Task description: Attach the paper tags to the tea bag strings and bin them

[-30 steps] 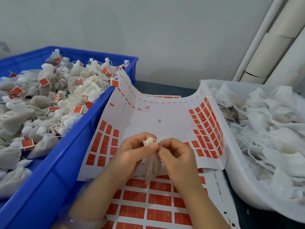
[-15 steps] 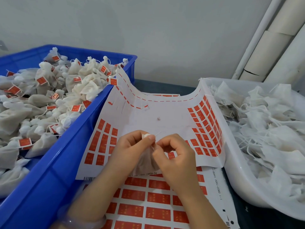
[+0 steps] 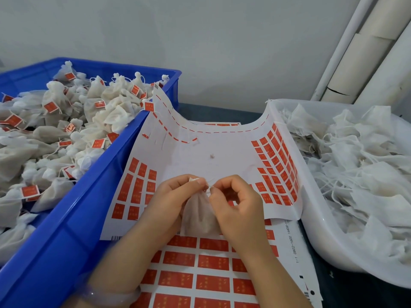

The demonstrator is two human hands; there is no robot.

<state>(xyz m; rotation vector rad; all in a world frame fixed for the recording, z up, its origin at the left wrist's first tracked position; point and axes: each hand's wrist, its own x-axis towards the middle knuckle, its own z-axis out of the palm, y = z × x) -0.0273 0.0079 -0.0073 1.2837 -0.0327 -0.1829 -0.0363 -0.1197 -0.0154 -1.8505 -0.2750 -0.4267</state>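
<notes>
Tea bag position: You hold the tea bag (image 3: pixel 198 216) between both hands, low over the near edge of the upper tag sheet (image 3: pixel 211 147), where it overlaps the lower tag sheet (image 3: pixel 222 258).
Left hand: Your left hand (image 3: pixel 175 201) grasps the gathered neck of the bag between thumb and forefinger.
Right hand: Your right hand (image 3: pixel 241 210) pinches the string (image 3: pixel 210 181) just beside the neck with thumb and forefinger. The other fingers are curled and hold nothing.
Change, bag: A second ago the bag hung as a narrow twist between your hands. It now shows a wider, fuller body and sits lower between your palms.
Change, right hand: The right fingers were bunched tightly against the neck. They have since opened into a loop, with only the tips closed on the string.
Meaning for the task: You appear to have freed the string end for tagging. No tag is visible on it, so attachment is probably not yet done.
Pointing: The neck points up and away from you, toward the sheet. The bottom points back toward you.
Long axis: It runs neck to bottom, roughly along your line of sight and slightly tilted.
Destination: Tagged bags fill the blue bin (image 3: pixel 93 192) on your left.
Supply: Untagged bags lie in the white tub (image 3: pixel 311 221) on your right.
</notes>
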